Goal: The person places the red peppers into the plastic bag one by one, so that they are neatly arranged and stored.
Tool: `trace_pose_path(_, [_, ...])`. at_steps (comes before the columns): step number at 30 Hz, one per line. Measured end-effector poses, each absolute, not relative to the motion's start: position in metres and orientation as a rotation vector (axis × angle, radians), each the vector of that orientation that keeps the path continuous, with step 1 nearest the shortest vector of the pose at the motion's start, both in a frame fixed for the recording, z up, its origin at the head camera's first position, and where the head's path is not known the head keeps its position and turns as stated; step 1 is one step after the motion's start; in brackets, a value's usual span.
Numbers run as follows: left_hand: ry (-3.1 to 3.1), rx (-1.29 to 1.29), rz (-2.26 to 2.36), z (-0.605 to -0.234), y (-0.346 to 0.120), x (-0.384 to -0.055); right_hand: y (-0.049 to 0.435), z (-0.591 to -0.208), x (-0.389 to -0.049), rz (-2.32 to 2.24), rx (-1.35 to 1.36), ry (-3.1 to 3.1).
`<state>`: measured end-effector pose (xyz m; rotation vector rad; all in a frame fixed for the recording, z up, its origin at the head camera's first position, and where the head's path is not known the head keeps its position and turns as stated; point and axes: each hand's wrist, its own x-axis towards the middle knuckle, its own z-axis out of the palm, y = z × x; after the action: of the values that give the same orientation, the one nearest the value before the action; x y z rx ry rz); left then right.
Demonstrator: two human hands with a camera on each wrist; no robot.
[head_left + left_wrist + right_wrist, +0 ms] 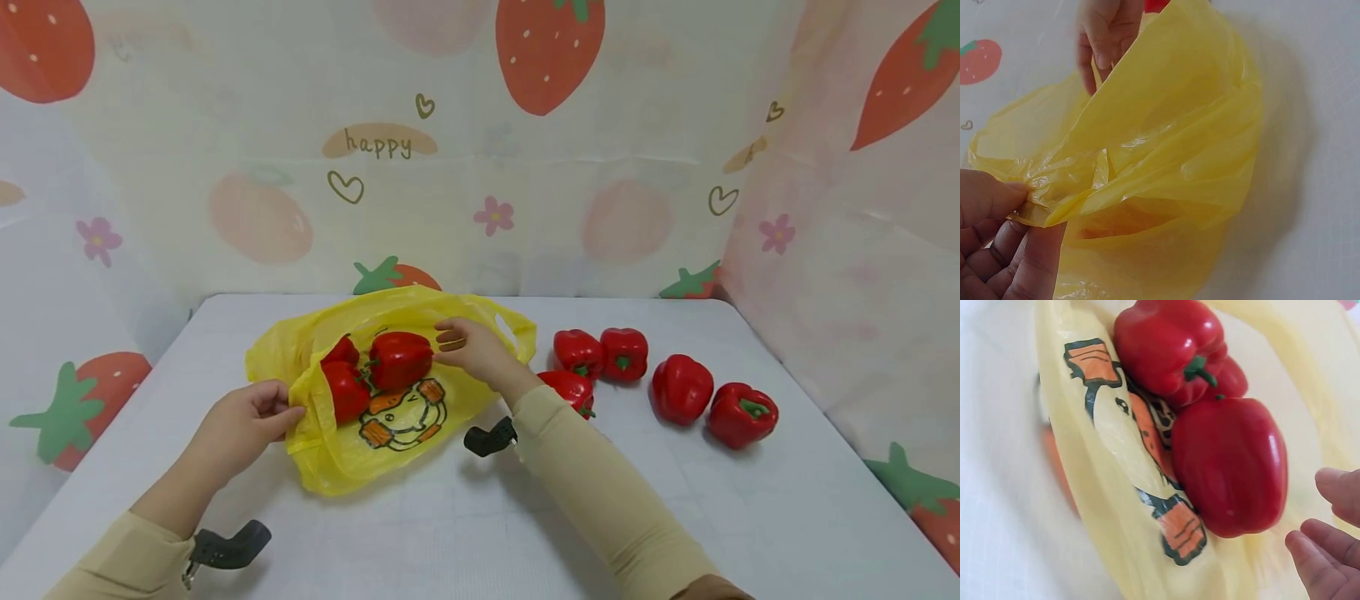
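Observation:
A yellow plastic bag (pixel 318 462) with a cartoon print lies on the table, its mouth spread. My left hand (pixel 242 427) pinches its left edge; in the left wrist view, thumb and fingers (pixel 988 200) grip the gathered plastic. Three red bell peppers are in the bag: one (pixel 401 360) toward the middle, another (pixel 347 392) at the left, and a third (pixel 343 350) partly hidden behind. My right hand (pixel 474 352) is over the bag's opening, fingers apart and holding nothing. The right wrist view shows a small gap between these fingertips (pixel 1297 544) and the nearest pepper (pixel 1232 465).
To the right of the bag several more red bell peppers sit on the white table (pixel 465 533): one (pixel 567 390) partly behind the right forearm, two (pixel 578 352) (pixel 624 354) farther back, two (pixel 682 389) (pixel 742 415) farther right. A strawberry-print sheet (pixel 465 167) stands behind.

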<state>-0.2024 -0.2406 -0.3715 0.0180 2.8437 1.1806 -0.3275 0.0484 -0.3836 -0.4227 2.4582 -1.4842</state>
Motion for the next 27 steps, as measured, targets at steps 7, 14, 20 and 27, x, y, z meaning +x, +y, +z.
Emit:
trace_pose_path(7, [2.846, 0.018, 1.175, -0.371, -0.240, -0.202, 0.065, -0.375, -0.327, -1.480, -0.446, 2.452])
trace_pose_path(14, [2.854, 0.029, 1.162, -0.372, -0.241, -0.202, 0.084, -0.357, -0.317, -1.509, -0.428, 2.422])
trace_pose_path(20, [2.850, 0.024, 1.166, -0.373, -0.241, -0.203, 0.105, -0.341, -0.305, -1.521, -0.489, 2.439])
trace_pose_path(27, [2.855, 0.026, 1.169, -0.372, -0.242, -0.202, 0.138, -0.333, -0.295, -1.523, -0.477, 2.455])
